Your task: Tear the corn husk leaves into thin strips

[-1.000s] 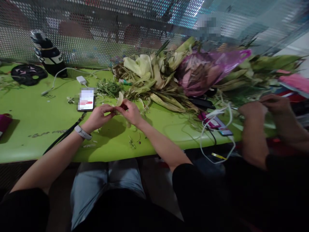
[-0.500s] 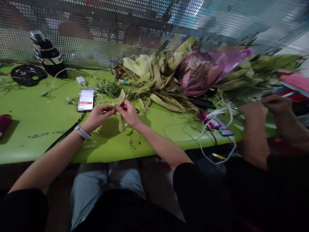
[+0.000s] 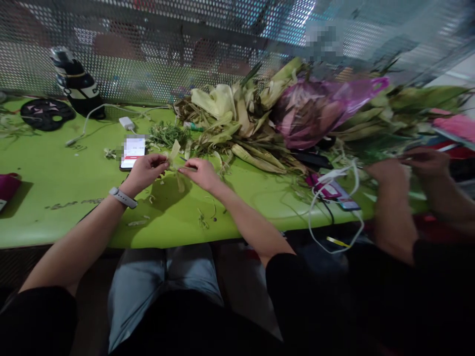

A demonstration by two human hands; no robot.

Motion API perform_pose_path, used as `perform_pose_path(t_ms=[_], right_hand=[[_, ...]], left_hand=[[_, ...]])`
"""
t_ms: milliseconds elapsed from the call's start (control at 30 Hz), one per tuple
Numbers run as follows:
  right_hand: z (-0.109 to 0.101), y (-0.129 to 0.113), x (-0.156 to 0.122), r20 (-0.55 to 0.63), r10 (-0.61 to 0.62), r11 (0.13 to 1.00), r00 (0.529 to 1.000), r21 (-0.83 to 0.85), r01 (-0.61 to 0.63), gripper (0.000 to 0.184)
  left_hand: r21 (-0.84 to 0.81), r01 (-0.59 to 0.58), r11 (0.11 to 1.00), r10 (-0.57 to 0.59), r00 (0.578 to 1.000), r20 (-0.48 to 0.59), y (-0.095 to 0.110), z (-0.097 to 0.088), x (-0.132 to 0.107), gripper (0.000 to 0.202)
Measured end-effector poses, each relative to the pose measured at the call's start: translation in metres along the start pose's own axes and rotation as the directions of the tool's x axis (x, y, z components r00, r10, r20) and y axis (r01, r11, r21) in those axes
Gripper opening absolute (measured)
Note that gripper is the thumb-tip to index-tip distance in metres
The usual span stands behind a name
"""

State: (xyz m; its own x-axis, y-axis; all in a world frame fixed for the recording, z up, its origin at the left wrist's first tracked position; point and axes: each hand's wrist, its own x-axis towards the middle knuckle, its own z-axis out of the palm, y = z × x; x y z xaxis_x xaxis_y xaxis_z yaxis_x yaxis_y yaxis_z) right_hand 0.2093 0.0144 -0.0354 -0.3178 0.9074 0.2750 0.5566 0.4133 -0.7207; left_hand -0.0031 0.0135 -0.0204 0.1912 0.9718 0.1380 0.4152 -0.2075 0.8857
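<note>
My left hand (image 3: 147, 172) pinches a piece of pale corn husk (image 3: 175, 150) above the green tabletop. One end of the husk points up, and another strip hangs down below the fingers. On the other side, my right hand (image 3: 202, 174) is closed, with thumb and fingertips at a thin strand of the same husk. Just behind the right fingertips shows a small dark thin tip; whether it is held or lies on the table I cannot tell. A lit phone (image 3: 133, 151) lies behind my left hand, its lower edge partly covered.
Behind are a pile of green shreds (image 3: 168, 134), heaped corn husks (image 3: 243, 116) and a purple plastic bag (image 3: 309, 113). A dark bottle (image 3: 79, 89), black mask (image 3: 46, 113) and white charger (image 3: 126, 123) stand or lie left. At right, another person's hands (image 3: 389, 170) work near a cabled phone (image 3: 347, 200).
My hands have moved apart a little, the left one up and left toward the phone. The husk has shifted left with it, and a strand now spans between the hands.
</note>
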Motion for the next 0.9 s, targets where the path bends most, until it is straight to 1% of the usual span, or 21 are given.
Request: perform_pose_path(t_ms=[67, 133, 167, 233, 267, 300, 367, 433, 500, 533, 600, 667, 733, 800, 900], right_hand=[[-0.003, -0.004, -0.003, -0.035, -0.139, 0.977, 0.990, -0.167, 0.132, 0.040], [-0.005, -0.008, -0.005, -0.050, -0.294, 0.925, 0.955, -0.267, 0.270, 0.035], [-0.005, -0.009, -0.005, -0.049, -0.366, 0.894, 0.929, -0.295, 0.337, 0.033], [-0.004, -0.010, -0.004, -0.034, -0.478, 0.840, 0.878, -0.312, 0.445, 0.030], [-0.003, -0.010, -0.003, -0.023, -0.502, 0.829, 0.865, -0.299, 0.473, 0.030], [-0.003, -0.009, -0.003, -0.017, -0.502, 0.834, 0.865, -0.277, 0.478, 0.032], [-0.001, -0.007, -0.002, -0.028, -0.443, 0.878, 0.896, -0.216, 0.427, 0.037], [0.000, -0.005, -0.002, -0.063, -0.340, 0.933, 0.938, -0.150, 0.328, 0.041], [0.000, -0.006, -0.003, -0.099, -0.255, 0.966, 0.962, -0.073, 0.248, 0.045], [0.000, -0.007, -0.004, -0.110, -0.221, 0.975, 0.969, -0.030, 0.219, 0.046], [0.000, -0.009, -0.005, -0.123, -0.166, 0.984, 0.978, 0.047, 0.173, 0.048], [0.000, -0.010, -0.006, -0.146, -0.130, 0.985, 0.981, 0.090, 0.144, 0.049], [0.000, -0.012, -0.006, -0.168, -0.111, 0.985, 0.980, 0.115, 0.132, 0.049], [0.001, -0.015, -0.007, -0.176, -0.097, 0.983, 0.980, 0.139, 0.122, 0.049], [0.001, -0.016, -0.006, -0.169, -0.053, 0.980, 0.984, 0.182, 0.084, 0.048]], left_hand=[[0.117, -0.051, 0.992, 0.050, 0.999, 0.008, -0.001, -0.002, 0.001, 0.021], [0.214, -0.167, 0.963, 0.152, 0.985, 0.084, 0.000, -0.001, 0.001, 0.019], [0.242, -0.241, 0.940, 0.212, 0.967, 0.141, 0.000, 0.000, 0.000, 0.018], [0.261, -0.377, 0.889, 0.314, 0.915, 0.253, 0.003, 0.002, -0.003, 0.018], [0.263, -0.424, 0.867, 0.350, 0.892, 0.285, 0.004, 0.004, -0.004, 0.018], [0.256, -0.453, 0.854, 0.375, 0.876, 0.303, 0.006, 0.004, -0.005, 0.019], [0.219, -0.461, 0.860, 0.390, 0.870, 0.301, 0.009, 0.005, -0.007, 0.018], [0.178, -0.424, 0.888, 0.373, 0.890, 0.263, 0.010, 0.004, -0.008, 0.020], [0.115, -0.361, 0.926, 0.331, 0.918, 0.218, 0.010, 0.004, -0.008, 0.023], [0.058, -0.319, 0.946, 0.302, 0.932, 0.200, 0.010, 0.004, -0.008, 0.024], [-0.113, -0.207, 0.972, 0.226, 0.955, 0.194, 0.010, 0.004, -0.009, 0.025], [-0.288, -0.075, 0.955, 0.138, 0.969, 0.206, 0.010, 0.007, -0.010, 0.026], [-0.406, 0.027, 0.913, 0.065, 0.976, 0.209, 0.011, 0.010, -0.012, 0.027], [-0.481, 0.080, 0.873, 0.023, 0.979, 0.203, 0.012, 0.013, -0.013, 0.027], [-0.530, 0.132, 0.837, -0.030, 0.980, 0.196, 0.011, 0.017, -0.013, 0.027]])
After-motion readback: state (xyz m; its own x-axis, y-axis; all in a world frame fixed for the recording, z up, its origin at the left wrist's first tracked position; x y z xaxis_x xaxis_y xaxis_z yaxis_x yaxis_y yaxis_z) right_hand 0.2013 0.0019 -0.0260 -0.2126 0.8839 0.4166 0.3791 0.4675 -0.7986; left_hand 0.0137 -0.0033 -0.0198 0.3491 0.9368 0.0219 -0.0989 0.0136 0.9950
